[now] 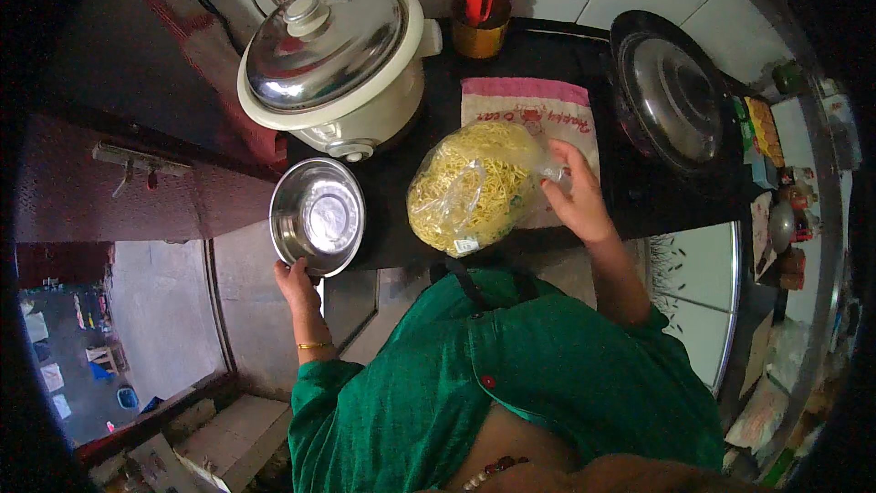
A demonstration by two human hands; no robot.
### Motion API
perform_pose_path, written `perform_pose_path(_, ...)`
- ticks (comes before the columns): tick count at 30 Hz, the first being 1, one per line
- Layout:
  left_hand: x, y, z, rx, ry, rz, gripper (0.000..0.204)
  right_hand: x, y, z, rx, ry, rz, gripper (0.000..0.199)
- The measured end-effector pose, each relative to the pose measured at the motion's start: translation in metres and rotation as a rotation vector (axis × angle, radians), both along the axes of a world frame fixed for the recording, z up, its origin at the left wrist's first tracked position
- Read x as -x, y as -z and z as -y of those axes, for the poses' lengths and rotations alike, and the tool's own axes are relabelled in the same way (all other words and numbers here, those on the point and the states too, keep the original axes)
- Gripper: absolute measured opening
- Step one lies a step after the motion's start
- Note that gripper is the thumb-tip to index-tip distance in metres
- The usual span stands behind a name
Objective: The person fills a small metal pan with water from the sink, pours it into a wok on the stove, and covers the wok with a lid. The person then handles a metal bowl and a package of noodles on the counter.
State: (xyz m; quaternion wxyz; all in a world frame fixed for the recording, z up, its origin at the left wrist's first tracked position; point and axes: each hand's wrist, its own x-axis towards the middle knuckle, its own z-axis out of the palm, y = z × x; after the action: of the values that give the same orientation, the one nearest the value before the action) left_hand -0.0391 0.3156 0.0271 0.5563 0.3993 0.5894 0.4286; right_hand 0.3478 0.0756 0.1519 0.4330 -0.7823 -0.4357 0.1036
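Note:
My left hand (297, 285) grips the near rim of a shiny steel bowl (288, 210), its fingers closed on the edge. Nothing shows inside the bowl, which sits at the left part of the black counter. With my right hand (577, 192) I pinch the gathered end of a clear plastic bag of yellow noodles (476, 184). That bag lies at the counter's front, partly over a pale cloth with a pink border (529, 89). A gap of counter separates the bowl from the bag.
Behind the bowl stands a cream electric cooker (365, 91) with a steel lid. A bottle of dark amber liquid (482, 9) is against the tiled wall. A black pan with a lid (671, 96) occupies the right side. Jars and packets crowd the far right.

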Motion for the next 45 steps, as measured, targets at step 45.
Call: perform_pose_path(45,-0.116,0.02,0.271,0.257,0.258,-0.083,0.041,-0.127,-0.007,0.153,-0.151,-0.436,-0.011,0.049)
